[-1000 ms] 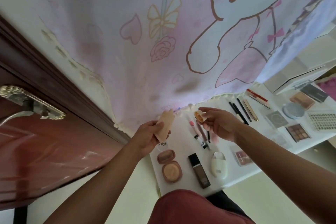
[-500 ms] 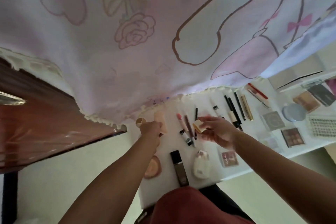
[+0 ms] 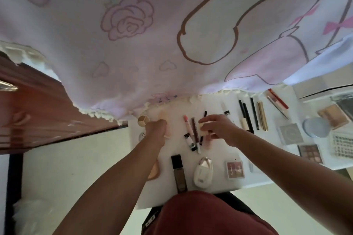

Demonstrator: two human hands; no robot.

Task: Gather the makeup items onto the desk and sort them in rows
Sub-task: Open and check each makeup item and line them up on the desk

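While the left grip [image 3: 155, 129] clamped a peach item [image 3: 163, 118], the right grip [image 3: 217, 129] pinched a sponge [image 3: 202, 131], judged soft, light, best held edgewise.

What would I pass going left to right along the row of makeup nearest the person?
Dark foundation bottle → white egg-shaped case → pink blush palette → brown eyeshadow palette.

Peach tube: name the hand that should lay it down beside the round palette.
Left. The left hand grips the peach tube, close beside the round palette. The right hand pinches a small beige piece farther right, beyond the pink lipstick.
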